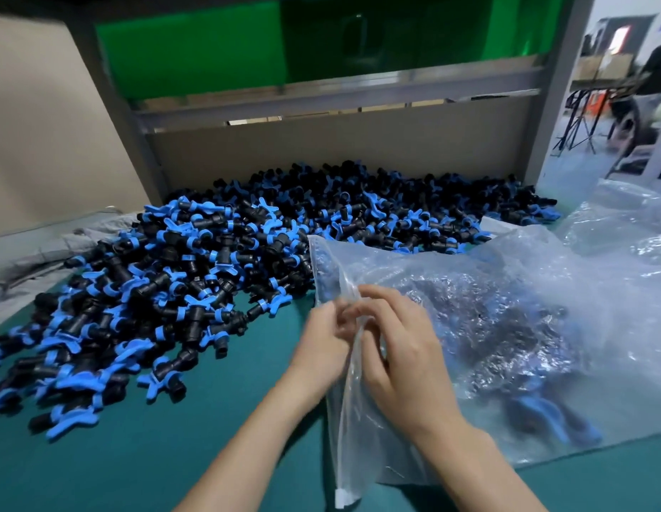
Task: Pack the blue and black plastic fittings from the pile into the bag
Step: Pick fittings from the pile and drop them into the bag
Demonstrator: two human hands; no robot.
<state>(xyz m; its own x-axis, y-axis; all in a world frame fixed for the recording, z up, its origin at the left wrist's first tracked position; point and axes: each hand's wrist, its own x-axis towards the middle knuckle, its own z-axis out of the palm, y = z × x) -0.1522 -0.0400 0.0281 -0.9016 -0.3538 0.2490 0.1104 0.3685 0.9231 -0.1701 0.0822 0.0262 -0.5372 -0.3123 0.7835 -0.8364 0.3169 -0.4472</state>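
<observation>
blue and black plastic fittings (210,271) lie in a big loose pile on the teal green table mat (155,456), and the pile reaches from the near left side up to the brown cardboard wall (340,149) at the back. just to the right of the pile lies a clear plastic zip bag (506,290), flat on the mat, with its long zip edge turned toward the pile. the bag is already partly filled: through the wrinkled film the packed fittings (543,415) can be seen, dark with some blue wings, mostly in its right and near part

both hands meet at the zip edge, about in the middle of it. the left hand (321,349) comes from the pile side; its fingers are curled and the fingertips pinch the edge of the bag. the right hand (399,360) lies over the bag with its back up and its fingers bent, and its fingertips grip the same edge, very close to the left fingers. this place is a little blurred, so i cannot tell if the zip is closed there or not

further right, more crumpled clear plastic bags (624,223) lie on the table. a grey cloth (44,253) lies at the left, beside the pile. above the cardboard wall runs a grey metal frame (340,101), with a green panel (196,49) behind it
</observation>
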